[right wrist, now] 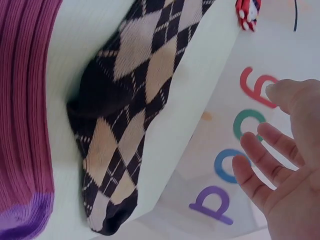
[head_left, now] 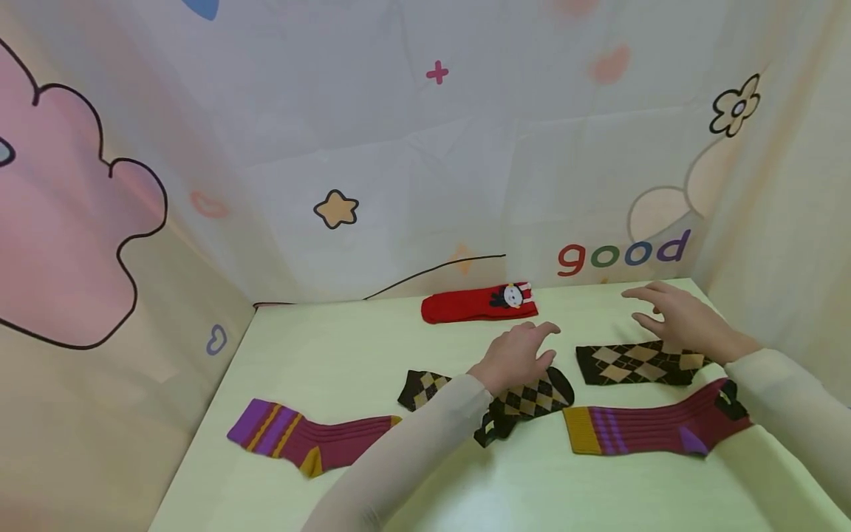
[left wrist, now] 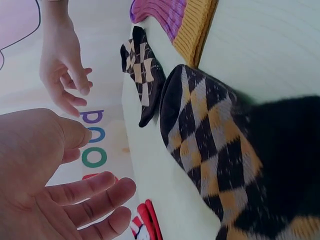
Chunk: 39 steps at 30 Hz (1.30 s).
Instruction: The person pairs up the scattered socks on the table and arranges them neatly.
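Observation:
My left hand [head_left: 513, 359] is held over an argyle sock [head_left: 532, 399] with grey and yellow diamonds and black ends; the forearm hides part of this sock. Its fingers are loosely bent and hold nothing. To the right, my right hand [head_left: 688, 319] hovers above a black argyle sock [head_left: 625, 364] with tan diamonds, which lies flat. That hand is empty too, fingers apart in the right wrist view. Nearer me lies a maroon sock [head_left: 654, 430] with a mustard cuff and purple stripes.
A second maroon sock [head_left: 352, 441] with a purple striped cuff lies at the left, partly behind the left sleeve. By the back edge rests a red sock [head_left: 459, 305] with a cartoon figure. A printed curtain [head_left: 425, 162] stands behind the pale table [head_left: 319, 340].

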{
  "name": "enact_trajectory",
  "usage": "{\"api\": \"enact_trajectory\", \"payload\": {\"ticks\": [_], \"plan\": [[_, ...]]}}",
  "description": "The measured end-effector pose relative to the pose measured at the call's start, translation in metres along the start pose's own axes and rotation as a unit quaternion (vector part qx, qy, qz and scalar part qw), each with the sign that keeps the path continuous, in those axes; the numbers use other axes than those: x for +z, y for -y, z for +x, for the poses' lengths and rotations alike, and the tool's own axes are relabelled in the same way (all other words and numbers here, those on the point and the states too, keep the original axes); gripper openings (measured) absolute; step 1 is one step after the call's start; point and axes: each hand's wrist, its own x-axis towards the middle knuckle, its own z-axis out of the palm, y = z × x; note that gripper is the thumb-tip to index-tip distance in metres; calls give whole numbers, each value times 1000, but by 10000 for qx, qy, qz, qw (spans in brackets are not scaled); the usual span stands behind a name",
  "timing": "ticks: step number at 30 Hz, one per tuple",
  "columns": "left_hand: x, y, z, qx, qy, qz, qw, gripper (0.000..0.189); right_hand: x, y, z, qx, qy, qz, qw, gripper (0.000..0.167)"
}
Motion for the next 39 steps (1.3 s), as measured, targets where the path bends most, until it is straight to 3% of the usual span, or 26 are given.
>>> {"api": "enact_trajectory", "payload": {"ticks": [11, 18, 25, 32, 39], "plan": [[19, -15, 19, 4, 2, 119, 9999, 72, 4, -28, -4, 267, 230, 40, 9994, 44], [28, -25, 31, -75, 170, 415, 9990, 73, 4, -44, -7, 513, 517, 98, 9973, 45], [38, -35, 45, -154, 356, 544, 9978, 70, 3, -61, -15, 856, 1065, 144, 9905, 47], [52, -41, 51, -193, 298, 737, 9966, 65, 7, -72, -23, 943, 1228, 71, 9879, 49], [57, -44, 59, -311, 433, 895, 9946, 62, 6, -77, -31, 1248, 1404, -43, 9822, 49]]}}
